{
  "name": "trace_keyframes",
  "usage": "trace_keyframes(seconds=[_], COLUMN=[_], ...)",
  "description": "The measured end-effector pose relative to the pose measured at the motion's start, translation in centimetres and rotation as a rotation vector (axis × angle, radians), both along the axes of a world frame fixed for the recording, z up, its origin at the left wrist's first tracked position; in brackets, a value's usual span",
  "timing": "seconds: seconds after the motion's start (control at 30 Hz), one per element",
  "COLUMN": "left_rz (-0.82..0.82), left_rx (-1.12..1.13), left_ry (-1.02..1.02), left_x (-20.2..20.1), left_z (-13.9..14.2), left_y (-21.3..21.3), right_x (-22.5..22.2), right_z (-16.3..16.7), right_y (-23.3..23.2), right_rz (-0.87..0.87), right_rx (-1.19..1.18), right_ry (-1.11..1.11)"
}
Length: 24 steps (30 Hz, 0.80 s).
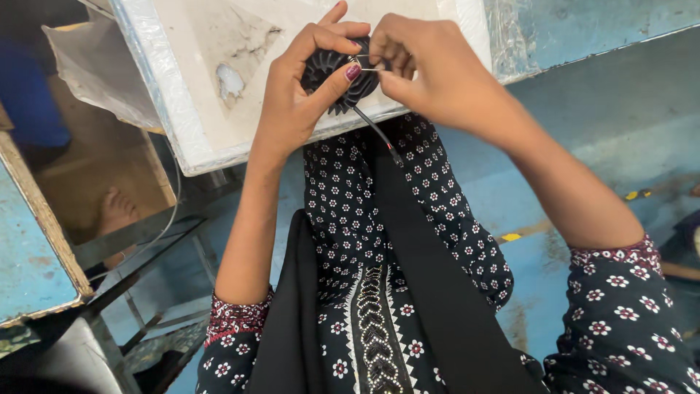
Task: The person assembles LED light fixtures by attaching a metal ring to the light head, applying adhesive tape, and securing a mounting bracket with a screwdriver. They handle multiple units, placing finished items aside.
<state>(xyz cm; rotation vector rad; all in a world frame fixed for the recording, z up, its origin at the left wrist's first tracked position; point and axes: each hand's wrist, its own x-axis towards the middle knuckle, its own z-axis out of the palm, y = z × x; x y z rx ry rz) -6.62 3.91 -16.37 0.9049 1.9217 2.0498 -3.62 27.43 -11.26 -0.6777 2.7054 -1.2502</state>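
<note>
The left hand (295, 102) wraps its fingers around a round black finned plastic part (343, 76), thumb pressed across its front, holding it just above the near edge of the white, plastic-wrapped table (197, 124). The right hand (426, 69) is closed in a pinch, its fingertips gripping thin bare wire ends (368, 62) at the top of the finned part, touching the left thumb. A thin black wire (375, 130) hangs from the finned part down over the person's dark flower-patterned dress (350, 219). Left of the finned part, past the table's edge, a crumpled clear plastic sheet (91, 66) lies above a brown box (109, 175). Right of it stretches the blue floor (605, 124).
</note>
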Motion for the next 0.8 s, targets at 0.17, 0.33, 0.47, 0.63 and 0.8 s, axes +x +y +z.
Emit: trace_keyframes(seconds=[0.17, 0.33, 0.47, 0.63, 0.8], left_rz=[-0.040, -0.069, 0.069, 0.208, 0.194], left_rx=[0.018, -0.054, -0.215, -0.322, -0.383], left_ry=[-0.012, -0.046, 0.034, 0.285, 0.311], left_x=[-0.2, -0.5, -0.2, 0.4, 0.3], left_z=[0.1, 1.2, 2.2, 2.8, 2.9], left_y=[0.2, -0.5, -0.5, -0.4, -0.6], right_x=[-2.2, -2.2, -1.9, -1.5, -1.7], right_z=[-0.3, 0.0, 0.0, -0.8, -0.5], right_y=[1.2, 0.7, 0.7, 1.6, 2.8], right_rz=[0.089, 0.102, 0.061, 0.063, 0.163], right_rx=[-0.297, -0.191, -0.102, -0.043, 0.148], right_ry=[-0.373, -0.248, -0.208, -0.087, 0.127])
